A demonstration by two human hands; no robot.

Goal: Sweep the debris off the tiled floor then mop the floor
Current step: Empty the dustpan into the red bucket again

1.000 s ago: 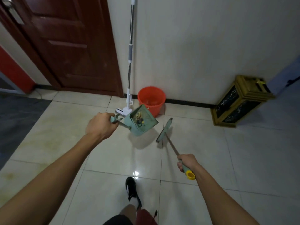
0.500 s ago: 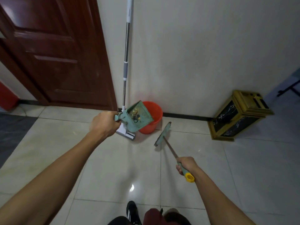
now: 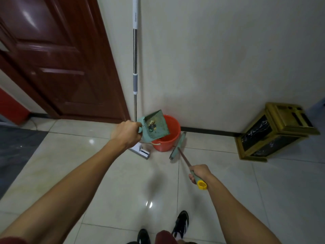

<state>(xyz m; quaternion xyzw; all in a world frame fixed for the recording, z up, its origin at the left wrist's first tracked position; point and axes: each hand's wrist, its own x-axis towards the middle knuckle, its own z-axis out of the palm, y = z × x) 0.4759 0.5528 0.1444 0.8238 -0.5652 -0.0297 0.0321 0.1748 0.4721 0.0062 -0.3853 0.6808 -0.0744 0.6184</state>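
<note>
The mop (image 3: 135, 67) handle runs off the top edge; the dustpan (image 3: 154, 126) hides part of the bucket (image 3: 169, 138).

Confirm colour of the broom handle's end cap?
Yellow: the end cap shows just behind the right hand in the head view.

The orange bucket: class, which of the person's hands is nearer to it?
Left. The left hand holds the dustpan over the orange bucket, just beside its rim. The right hand holds the broom lower, well short of it.
</note>
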